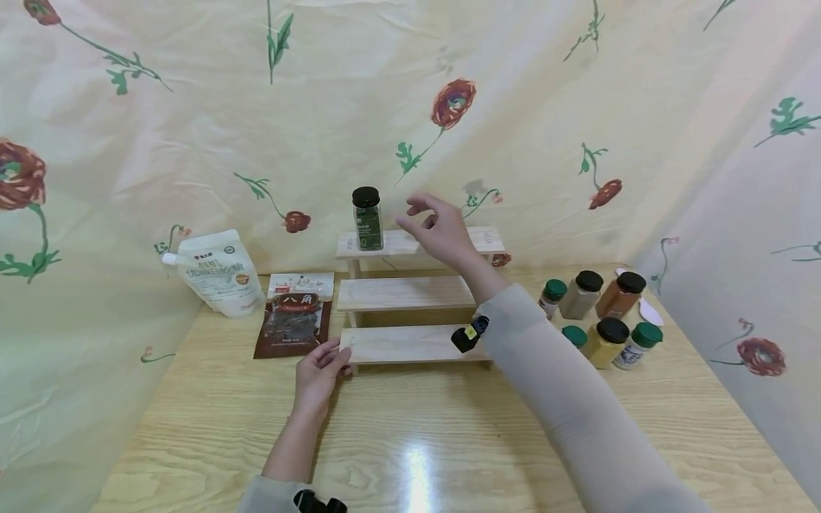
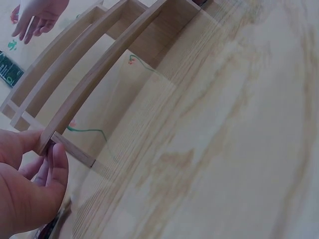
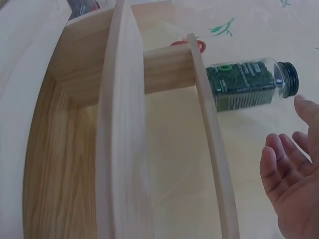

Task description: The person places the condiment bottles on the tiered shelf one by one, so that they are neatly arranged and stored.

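Note:
A three-tier wooden shelf rack (image 1: 404,293) stands against the wall. On the left end of its top tier is an upright spice jar (image 1: 368,219) with a black lid and dark green contents. My right hand (image 1: 439,231) hovers above the top tier, right of the jar and apart from it. In the right wrist view the fingers of the right hand (image 3: 299,169) are loosely bent around nothing. My left hand (image 1: 318,377) pinches the left end of the bottom tier. Seen from the left wrist, the thumb of the left hand (image 2: 32,184) lies on the board with fingers beneath.
Left of the rack are a white spouted pouch (image 1: 221,274) and a brown star anise packet (image 1: 295,317). Several spice jars (image 1: 582,296) with black or green lids stand to the right. A white spoon-like piece (image 1: 651,312) lies behind them.

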`<state>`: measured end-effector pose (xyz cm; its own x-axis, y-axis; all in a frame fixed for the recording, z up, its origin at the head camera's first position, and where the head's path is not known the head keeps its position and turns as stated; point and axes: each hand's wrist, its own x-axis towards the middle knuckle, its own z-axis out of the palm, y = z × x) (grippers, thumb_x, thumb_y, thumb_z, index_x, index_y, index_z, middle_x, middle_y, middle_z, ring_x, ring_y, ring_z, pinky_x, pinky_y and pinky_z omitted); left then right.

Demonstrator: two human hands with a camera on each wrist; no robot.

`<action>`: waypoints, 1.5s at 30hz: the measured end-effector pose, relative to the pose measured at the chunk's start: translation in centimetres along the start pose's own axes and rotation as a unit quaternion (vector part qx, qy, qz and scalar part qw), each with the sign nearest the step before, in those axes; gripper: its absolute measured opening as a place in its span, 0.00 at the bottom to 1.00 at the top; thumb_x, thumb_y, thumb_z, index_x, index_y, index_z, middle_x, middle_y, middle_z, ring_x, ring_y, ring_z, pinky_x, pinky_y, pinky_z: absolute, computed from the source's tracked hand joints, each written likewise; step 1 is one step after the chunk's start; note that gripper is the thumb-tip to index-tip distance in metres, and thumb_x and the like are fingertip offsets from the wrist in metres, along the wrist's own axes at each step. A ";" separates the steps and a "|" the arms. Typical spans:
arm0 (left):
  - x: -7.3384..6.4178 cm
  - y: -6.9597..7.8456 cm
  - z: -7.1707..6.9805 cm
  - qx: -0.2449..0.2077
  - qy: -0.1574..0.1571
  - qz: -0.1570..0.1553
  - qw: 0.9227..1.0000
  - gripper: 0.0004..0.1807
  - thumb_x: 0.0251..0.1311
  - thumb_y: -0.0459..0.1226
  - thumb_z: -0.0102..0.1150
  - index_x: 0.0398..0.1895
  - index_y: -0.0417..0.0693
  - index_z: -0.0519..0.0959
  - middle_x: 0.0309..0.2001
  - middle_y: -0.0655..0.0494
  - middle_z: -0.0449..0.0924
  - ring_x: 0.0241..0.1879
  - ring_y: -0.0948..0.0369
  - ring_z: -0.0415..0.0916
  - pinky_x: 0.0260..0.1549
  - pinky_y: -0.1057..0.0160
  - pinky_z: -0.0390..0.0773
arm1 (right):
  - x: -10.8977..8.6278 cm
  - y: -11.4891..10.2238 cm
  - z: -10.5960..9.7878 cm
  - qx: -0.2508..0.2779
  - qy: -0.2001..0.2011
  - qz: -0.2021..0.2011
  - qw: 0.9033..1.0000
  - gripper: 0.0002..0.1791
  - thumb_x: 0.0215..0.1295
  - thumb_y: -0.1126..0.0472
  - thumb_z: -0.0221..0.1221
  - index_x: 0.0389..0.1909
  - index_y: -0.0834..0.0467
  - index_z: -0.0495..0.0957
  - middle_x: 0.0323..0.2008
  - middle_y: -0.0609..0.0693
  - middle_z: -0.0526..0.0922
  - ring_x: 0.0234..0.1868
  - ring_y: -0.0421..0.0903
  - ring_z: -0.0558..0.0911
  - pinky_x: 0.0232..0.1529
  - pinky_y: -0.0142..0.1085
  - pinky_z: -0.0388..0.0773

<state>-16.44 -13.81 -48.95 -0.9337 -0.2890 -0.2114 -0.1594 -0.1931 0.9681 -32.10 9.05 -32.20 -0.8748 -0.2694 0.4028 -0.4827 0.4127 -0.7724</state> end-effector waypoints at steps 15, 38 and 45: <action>0.1 -0.1 0.1 -0.004 -0.006 -0.001 1.000 0.21 0.66 0.29 0.65 0.60 0.30 0.77 0.37 0.53 0.82 0.30 0.64 0.81 0.30 0.70 0.87 | -2.1 2.1 -2.6 -0.032 0.014 -0.005 0.999 0.23 0.69 0.53 0.66 0.59 0.62 0.79 0.44 0.53 0.85 0.31 0.49 0.80 0.28 0.34 0.80; -0.1 0.0 -0.1 -0.004 -0.011 -0.002 1.000 0.22 0.66 0.30 0.65 0.62 0.32 0.76 0.39 0.52 0.83 0.31 0.62 0.81 0.31 0.69 0.87 | -8.0 6.5 -9.3 -0.100 0.037 0.014 0.994 0.22 0.72 0.51 0.63 0.59 0.61 0.79 0.44 0.55 0.85 0.38 0.49 0.82 0.29 0.26 0.78; -0.2 0.0 -0.1 -0.005 -0.007 -0.002 1.000 0.22 0.66 0.29 0.65 0.62 0.31 0.76 0.39 0.51 0.83 0.32 0.63 0.81 0.31 0.69 0.87 | -9.7 7.5 -10.9 -0.124 0.038 0.050 0.990 0.24 0.73 0.48 0.62 0.61 0.60 0.78 0.47 0.56 0.83 0.42 0.51 0.82 0.31 0.27 0.79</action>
<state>-16.27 -13.87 -48.92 -0.9375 -0.2746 -0.2138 -0.1608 -0.2032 0.9659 -27.73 24.25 -36.58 -0.9149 -0.1533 0.3735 -0.3804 0.6373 -0.6701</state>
